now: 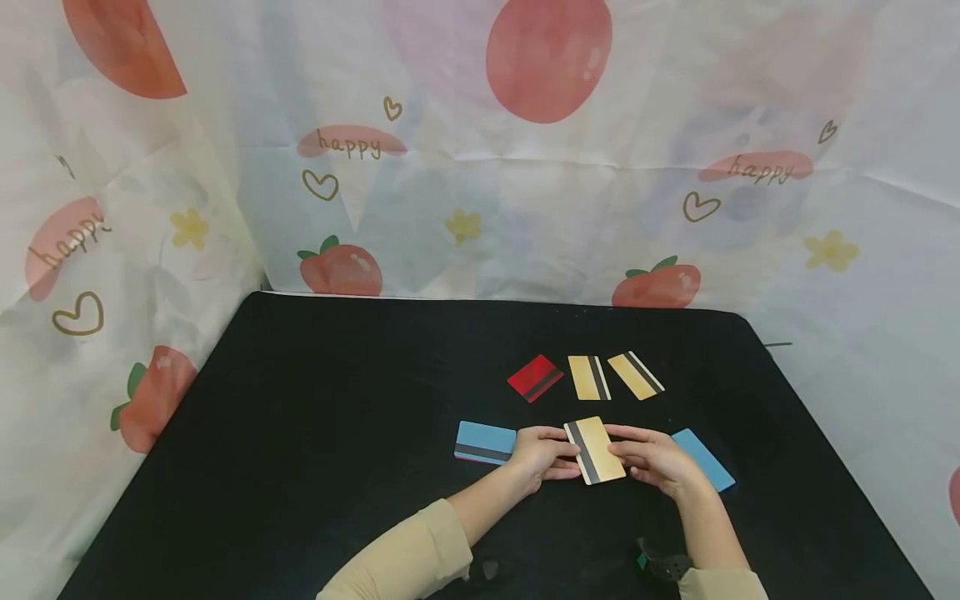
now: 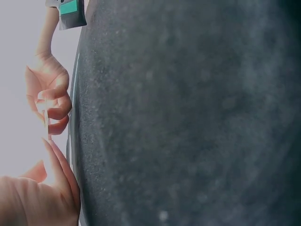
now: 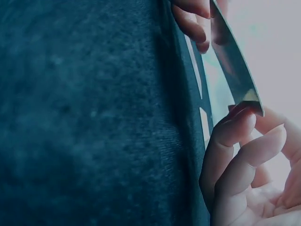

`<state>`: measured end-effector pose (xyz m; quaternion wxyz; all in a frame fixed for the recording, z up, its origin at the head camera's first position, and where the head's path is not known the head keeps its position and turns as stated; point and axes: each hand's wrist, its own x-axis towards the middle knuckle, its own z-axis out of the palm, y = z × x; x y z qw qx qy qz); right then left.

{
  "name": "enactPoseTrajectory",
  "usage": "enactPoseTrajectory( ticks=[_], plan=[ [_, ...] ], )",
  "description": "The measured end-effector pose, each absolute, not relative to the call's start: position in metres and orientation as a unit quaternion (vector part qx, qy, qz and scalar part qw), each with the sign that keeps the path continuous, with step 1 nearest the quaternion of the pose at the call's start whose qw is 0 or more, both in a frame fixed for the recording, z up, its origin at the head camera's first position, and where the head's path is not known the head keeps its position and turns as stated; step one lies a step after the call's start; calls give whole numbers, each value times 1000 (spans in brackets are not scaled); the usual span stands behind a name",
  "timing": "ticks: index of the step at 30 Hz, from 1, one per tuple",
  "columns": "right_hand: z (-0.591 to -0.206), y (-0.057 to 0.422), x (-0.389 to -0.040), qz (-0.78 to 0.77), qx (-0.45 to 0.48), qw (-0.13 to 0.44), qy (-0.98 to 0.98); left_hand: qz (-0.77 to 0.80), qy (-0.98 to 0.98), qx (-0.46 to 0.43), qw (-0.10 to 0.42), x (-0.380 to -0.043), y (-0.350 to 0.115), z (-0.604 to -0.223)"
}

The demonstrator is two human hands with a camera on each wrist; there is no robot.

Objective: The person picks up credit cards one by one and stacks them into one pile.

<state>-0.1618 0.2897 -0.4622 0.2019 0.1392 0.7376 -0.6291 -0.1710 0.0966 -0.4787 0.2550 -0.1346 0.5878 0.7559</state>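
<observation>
A yellow-gold magnetic-stripe card [image 1: 603, 446] is held between both hands above the black table, its dark stripe toward the left. My left hand [image 1: 542, 454] pinches the card's left edge, thumb on the face, and overlaps a blue card [image 1: 480, 437] with a dark stripe; a thin reddish edge shows below that card. The right side of the gold card is pinched by my right hand [image 1: 658, 458]. Behind that hand lies a plain blue card [image 1: 707, 462], partly covered. In the right wrist view the held card [image 3: 235, 70] appears nearly edge-on between thumb and fingers.
Farther back on the black table [image 1: 337, 375] lie a red striped card [image 1: 534, 377] and two gold striped cards, one nearly upright [image 1: 585, 377] and one slanted [image 1: 633, 375]. A patterned white curtain [image 1: 465, 167] hangs behind the table and along its sides.
</observation>
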Motion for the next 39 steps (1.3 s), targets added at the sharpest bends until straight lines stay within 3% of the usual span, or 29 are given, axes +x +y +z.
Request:
enactPoseTrajectory(
  ticks=[8,26,32,39],
  plan=[
    [-458,294,-162,-647,77,253,716,744,609,-105,253,-177,88,-472],
    [-452,283,-169,-619,-39,325,714,642,660,9,390,-199,53,-455],
    [-453,279,-169,-607,-46,326,723,633,669,27,389,-199,51,-457],
    [-453,275,-168,-620,-36,301,724,647,675,22,353,-198,47,-458]
  ],
)
